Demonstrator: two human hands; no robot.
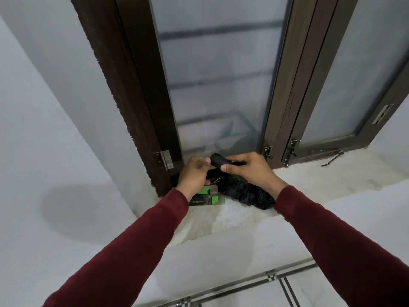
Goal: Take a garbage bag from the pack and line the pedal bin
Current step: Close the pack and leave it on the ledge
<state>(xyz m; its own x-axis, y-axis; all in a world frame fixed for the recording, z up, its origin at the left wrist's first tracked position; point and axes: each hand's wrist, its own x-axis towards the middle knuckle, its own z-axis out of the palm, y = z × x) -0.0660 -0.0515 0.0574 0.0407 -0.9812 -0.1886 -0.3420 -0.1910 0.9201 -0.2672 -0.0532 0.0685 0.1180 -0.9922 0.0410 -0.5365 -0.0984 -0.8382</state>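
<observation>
Frosted window above a stone sill (pixel 243 216); right hand (pixel 247 167) fingers pinch a black bag roll (pixel 218 161), left hand (pixel 194 173) curled round its end. Light, slippery film, I'd say: grip the roll's body.

One view only: head-worn wide-angle camera, facing forward and down, close over the pale stone windowsill (pixel 232 220) and dark brown wooden window frame (pixel 132 89); white tiled floor (pixel 332 291) along the bottom edge.
</observation>
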